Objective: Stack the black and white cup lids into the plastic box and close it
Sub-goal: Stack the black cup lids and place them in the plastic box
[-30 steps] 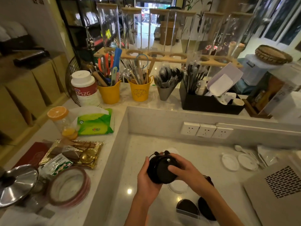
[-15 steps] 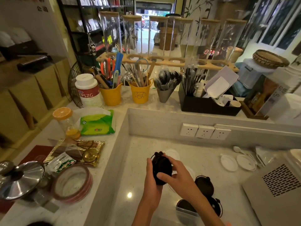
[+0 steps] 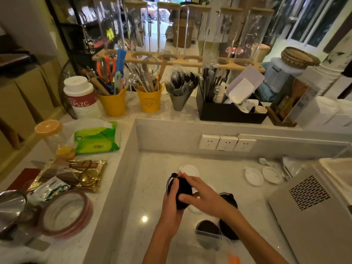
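Black lids [image 3: 181,191], a small stack held on edge above the bench [image 3: 219,168]: left hand [image 3: 171,204] cups underneath, right hand [image 3: 202,195] fingers pinch the face, likely squaring them for the plastic box [image 3: 208,242] below.

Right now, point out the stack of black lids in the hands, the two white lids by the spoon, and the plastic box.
black lid stack [image 3: 183,189]: head view, dark side.
white lids [image 3: 254,176]: head view, left lid's top.
plastic box [image 3: 208,241]: head view, clear front wall.
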The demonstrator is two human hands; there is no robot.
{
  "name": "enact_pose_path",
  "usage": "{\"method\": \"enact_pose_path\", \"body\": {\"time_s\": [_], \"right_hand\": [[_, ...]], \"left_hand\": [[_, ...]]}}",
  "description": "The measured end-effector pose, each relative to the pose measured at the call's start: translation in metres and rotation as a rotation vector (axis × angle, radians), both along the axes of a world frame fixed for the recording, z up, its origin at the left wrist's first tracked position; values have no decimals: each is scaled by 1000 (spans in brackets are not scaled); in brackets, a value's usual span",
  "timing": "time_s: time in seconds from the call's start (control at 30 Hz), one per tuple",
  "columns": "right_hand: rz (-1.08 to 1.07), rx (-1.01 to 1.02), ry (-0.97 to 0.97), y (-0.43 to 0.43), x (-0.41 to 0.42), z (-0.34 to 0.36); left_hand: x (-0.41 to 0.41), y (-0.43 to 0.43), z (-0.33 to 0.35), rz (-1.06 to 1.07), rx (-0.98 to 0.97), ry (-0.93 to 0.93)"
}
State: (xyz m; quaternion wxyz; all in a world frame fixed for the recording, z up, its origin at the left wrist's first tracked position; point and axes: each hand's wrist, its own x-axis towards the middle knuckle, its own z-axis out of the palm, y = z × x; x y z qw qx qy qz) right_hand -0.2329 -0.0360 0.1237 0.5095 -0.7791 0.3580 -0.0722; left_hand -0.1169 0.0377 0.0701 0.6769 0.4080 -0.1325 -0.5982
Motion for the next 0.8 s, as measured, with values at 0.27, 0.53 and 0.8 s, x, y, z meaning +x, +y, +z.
{"method": "enact_pose_path", "body": {"time_s": [0.27,0.53,0.8], "right_hand": [[-389,-74,656,-88,-72,-88],[-409,-94,813,-64,-104,-153],[-768,94,172,-68,-91,-103]], "left_hand": [[1,-9,-17,79,104,100],[-2,-6,-27,105,165,184],[-3,-8,-24,135,156,181]]}}
